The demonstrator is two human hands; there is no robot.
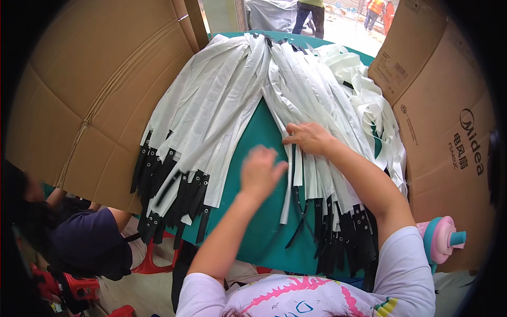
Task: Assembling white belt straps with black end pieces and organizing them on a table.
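Note:
My right hand (309,138) rests over the right-hand bundle of white fabric strips (330,100). Its fingertips are pinched at the edge of one white strip (288,193), which hangs down over the green table. My left hand (260,171) is raised over the bare green surface (256,211) between the two bundles, and motion smears its fingers. To its left lies the other bundle of white strips (214,90). Black end tabs (193,190) with metal eyelets finish these strips, and similar black tabs (343,232) hang at the near end of the right bundle.
Tall cardboard walls (105,95) stand on the left, with another cardboard box (449,132) on the right. Loops of white strip (367,100) pile up at the far right. A pink and teal bottle (441,240) is by my right elbow. Another person (84,238) sits at the left.

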